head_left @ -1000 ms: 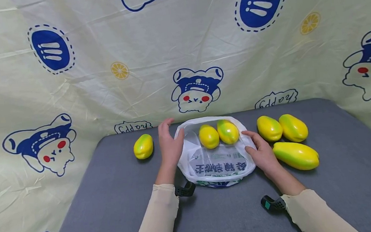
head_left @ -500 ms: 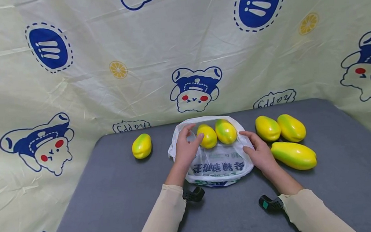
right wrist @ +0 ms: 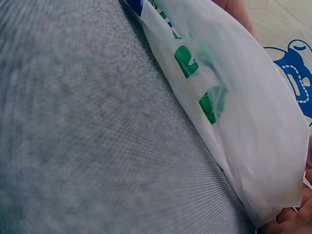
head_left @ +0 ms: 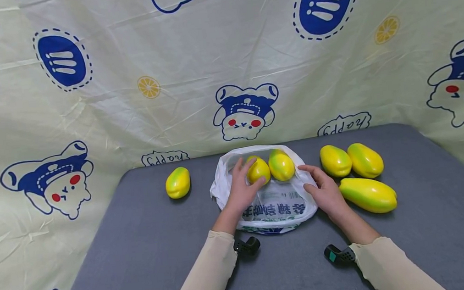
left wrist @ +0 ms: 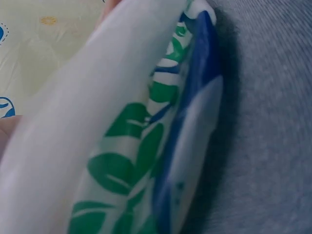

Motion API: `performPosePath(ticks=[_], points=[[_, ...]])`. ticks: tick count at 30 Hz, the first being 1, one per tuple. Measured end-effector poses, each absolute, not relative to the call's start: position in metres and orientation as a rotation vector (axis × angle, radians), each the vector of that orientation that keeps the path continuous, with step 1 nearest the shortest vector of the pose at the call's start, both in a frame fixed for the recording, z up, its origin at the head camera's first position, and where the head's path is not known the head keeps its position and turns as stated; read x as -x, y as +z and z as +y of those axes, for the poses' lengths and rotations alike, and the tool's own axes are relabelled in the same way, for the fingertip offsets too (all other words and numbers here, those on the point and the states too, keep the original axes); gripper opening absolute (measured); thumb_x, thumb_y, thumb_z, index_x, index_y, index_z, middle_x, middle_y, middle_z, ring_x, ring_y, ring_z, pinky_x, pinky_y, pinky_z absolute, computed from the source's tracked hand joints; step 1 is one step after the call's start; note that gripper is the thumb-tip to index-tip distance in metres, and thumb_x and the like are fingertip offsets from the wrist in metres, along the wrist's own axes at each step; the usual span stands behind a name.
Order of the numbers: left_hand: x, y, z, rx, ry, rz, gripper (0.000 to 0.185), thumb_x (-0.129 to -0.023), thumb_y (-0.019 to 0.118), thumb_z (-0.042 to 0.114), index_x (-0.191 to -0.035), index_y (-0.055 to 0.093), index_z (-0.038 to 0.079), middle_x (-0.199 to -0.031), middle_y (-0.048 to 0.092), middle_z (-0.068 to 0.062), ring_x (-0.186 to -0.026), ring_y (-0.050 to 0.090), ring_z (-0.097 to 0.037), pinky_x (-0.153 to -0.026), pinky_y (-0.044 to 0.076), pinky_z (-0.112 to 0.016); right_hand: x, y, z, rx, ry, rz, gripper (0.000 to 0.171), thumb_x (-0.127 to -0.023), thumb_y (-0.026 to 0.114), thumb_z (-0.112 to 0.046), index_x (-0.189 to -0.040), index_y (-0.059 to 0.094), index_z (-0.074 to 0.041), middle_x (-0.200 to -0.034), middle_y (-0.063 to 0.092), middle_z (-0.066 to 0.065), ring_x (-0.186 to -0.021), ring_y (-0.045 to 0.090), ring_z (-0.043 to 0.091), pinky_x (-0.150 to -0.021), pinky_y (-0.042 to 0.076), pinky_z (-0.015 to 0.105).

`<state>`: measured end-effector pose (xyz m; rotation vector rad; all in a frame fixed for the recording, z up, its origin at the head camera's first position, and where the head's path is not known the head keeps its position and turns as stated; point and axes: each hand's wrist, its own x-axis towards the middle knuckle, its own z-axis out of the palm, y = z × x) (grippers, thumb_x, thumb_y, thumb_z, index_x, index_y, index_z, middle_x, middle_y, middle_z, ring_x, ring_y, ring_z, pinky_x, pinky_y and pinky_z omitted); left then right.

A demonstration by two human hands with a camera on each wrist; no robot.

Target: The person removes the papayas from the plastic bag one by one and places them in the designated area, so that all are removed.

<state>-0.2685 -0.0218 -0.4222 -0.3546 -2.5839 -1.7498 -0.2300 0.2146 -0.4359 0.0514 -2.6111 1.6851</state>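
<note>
Obs.: white plastic bag point(head_left: 276, 205) with blue and green print lies on the grey tabletop point(head_left: 141, 245), mouth turned toward the patterned backdrop point(head_left: 129, 103). Two yellow-green papayas sit in the mouth, touching each other: left papaya in bag point(head_left: 259, 170) and right papaya in bag point(head_left: 281, 164). Left hand point(head_left: 241, 188) is inside the mouth, fingers curved around the left papaya in bag, thumb against its near side; it grips the fruit. Right hand point(head_left: 323, 190) rests on the bag's right edge with fingers bent over the film; from the right wrist view the film is bunched at the fingertips point(right wrist: 292, 222), so it appears to pinch the rim, though the pinch itself is mostly out of frame. Left wrist view shows only bag film point(left wrist: 122, 146) close against the tabletop. Outside the bag: a lone papaya point(head_left: 178, 182) to the left, well apart; a group of three papayas point(head_left: 351, 162) to the right, just beside the right hand. Judgement: the step in hand is handling the fruit at the bag's mouth. To do it well, the right hand should keep the rim taut and lifted so the thin film does not fold over the opening; the left hand should wrap the fruit fully, since its skin looks smooth, and avoid nudging the neighbouring papaya, which could roll.
</note>
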Motion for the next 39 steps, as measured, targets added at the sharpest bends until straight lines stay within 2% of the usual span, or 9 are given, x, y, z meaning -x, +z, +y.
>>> performPosePath(ticks=[5, 10, 13, 16, 19, 22, 31, 39], points=[[0.27, -0.427, -0.022, 0.385, -1.743, -2.614, 0.057, -0.096, 0.063, 0.023, -0.15, 0.046, 0.023, -0.168, 0.009, -0.011, -0.153, 0.019, -0.039, -0.121, 0.025, -0.059, 0.231, -0.437, 0.215, -0.059, 1.677, -2.617, 0.053, -0.099, 0.049, -0.009, -0.151, 0.04, -0.015, -0.162, 0.032, 0.017, -0.147, 0.03, 0.039, -0.12, 0.023, 0.063], [0.272, -0.428, -0.022, 0.37, -1.759, -2.595, 0.051, -0.095, 0.064, 0.02, -0.144, 0.052, 0.021, -0.168, 0.012, -0.011, -0.152, 0.022, -0.038, -0.12, 0.028, -0.058, 0.233, -0.439, 0.216, -0.071, 1.653, -2.621, 0.052, -0.099, 0.049, -0.008, -0.15, 0.042, -0.014, -0.162, 0.033, 0.017, -0.147, 0.031, 0.039, -0.12, 0.023, 0.063], [0.273, -0.428, -0.021, 0.362, -1.748, -2.56, 0.044, -0.093, 0.066, 0.017, -0.136, 0.055, 0.016, -0.165, 0.019, -0.015, -0.151, 0.025, -0.037, -0.118, 0.034, -0.055, 0.234, -0.44, 0.216, -0.079, 1.653, -2.615, 0.052, -0.098, 0.049, -0.007, -0.149, 0.042, -0.014, -0.161, 0.033, 0.016, -0.147, 0.031, 0.039, -0.12, 0.023, 0.062], [0.273, -0.429, -0.02, 0.337, -1.696, -2.538, 0.037, -0.092, 0.068, 0.017, -0.127, 0.056, 0.014, -0.158, 0.032, -0.015, -0.144, 0.036, -0.035, -0.114, 0.041, -0.051, 0.234, -0.44, 0.216, -0.082, 1.659, -2.613, 0.052, -0.098, 0.049, -0.007, -0.149, 0.042, -0.014, -0.161, 0.033, 0.016, -0.147, 0.032, 0.038, -0.12, 0.023, 0.062], [0.272, -0.429, -0.018, 0.295, -1.655, -2.527, 0.032, -0.091, 0.07, 0.019, -0.12, 0.056, 0.014, -0.149, 0.042, -0.014, -0.133, 0.046, -0.033, -0.109, 0.045, -0.049, 0.234, -0.441, 0.217, -0.076, 1.658, -2.617, 0.052, -0.098, 0.049, -0.007, -0.149, 0.042, -0.014, -0.161, 0.033, 0.016, -0.148, 0.031, 0.039, -0.12, 0.023, 0.062], [0.271, -0.43, -0.016, 0.27, -1.645, -2.519, 0.03, -0.091, 0.071, 0.02, -0.117, 0.056, 0.015, -0.144, 0.045, -0.014, -0.128, 0.049, -0.031, -0.107, 0.048, -0.048, 0.233, -0.442, 0.217, -0.067, 1.654, -2.621, 0.052, -0.098, 0.049, -0.007, -0.149, 0.042, -0.014, -0.162, 0.033, 0.016, -0.149, 0.029, 0.039, -0.12, 0.022, 0.063], [0.272, -0.434, -0.014, 0.272, -1.739, -2.475, 0.03, -0.086, 0.072, 0.011, -0.114, 0.059, 0.016, -0.144, 0.037, -0.015, -0.132, 0.042, -0.034, -0.11, 0.043, -0.051, 0.233, -0.441, 0.216, -0.066, 1.636, -2.631, 0.051, -0.098, 0.049, -0.008, -0.148, 0.043, -0.013, -0.162, 0.033, 0.017, -0.149, 0.029, 0.04, -0.12, 0.023, 0.063], [0.269, -0.427, -0.014, 0.187, -1.767, -2.438, 0.043, -0.082, 0.07, 0.012, -0.123, 0.062, 0.026, -0.146, 0.03, -0.009, -0.125, 0.044, -0.033, -0.103, 0.046, -0.049, 0.234, -0.442, 0.216, -0.056, 1.625, -2.633, 0.052, -0.098, 0.049, -0.007, -0.149, 0.043, -0.014, -0.162, 0.033, 0.017, -0.149, 0.028, 0.04, -0.12, 0.023, 0.064]])
